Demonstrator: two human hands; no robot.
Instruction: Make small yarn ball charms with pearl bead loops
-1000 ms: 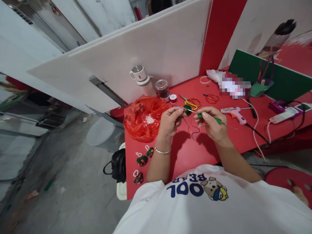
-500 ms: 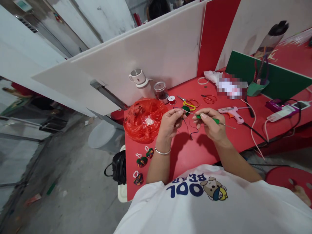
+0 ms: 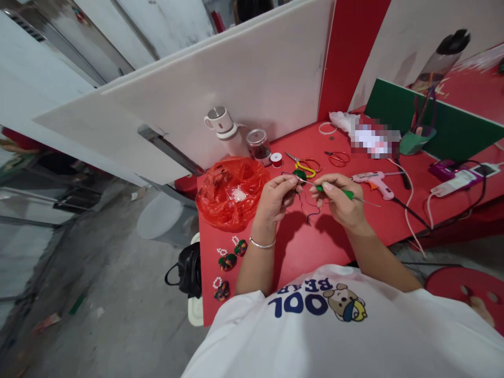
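Both my hands are raised over the red table (image 3: 315, 247). My right hand (image 3: 342, 202) is closed around a thin metal hook with a green handle (image 3: 348, 194), its tip pointing left. My left hand (image 3: 275, 198) pinches a small dark green piece (image 3: 300, 176) at the hook's tip. A dark thread (image 3: 309, 212) hangs down from between the hands to the table. A silver bangle (image 3: 262, 244) circles my left wrist.
A red plastic bag with white beads (image 3: 230, 191) lies to the left. Three small beaded pieces (image 3: 228, 261) sit near the front edge. Behind the hands are a white cup (image 3: 220, 123), a clear jar (image 3: 258, 144), scissors (image 3: 305, 165), a pink glue gun (image 3: 374, 181) and cables.
My hands have stayed in the same grip with only slight shifts. The camera view has moved a little.
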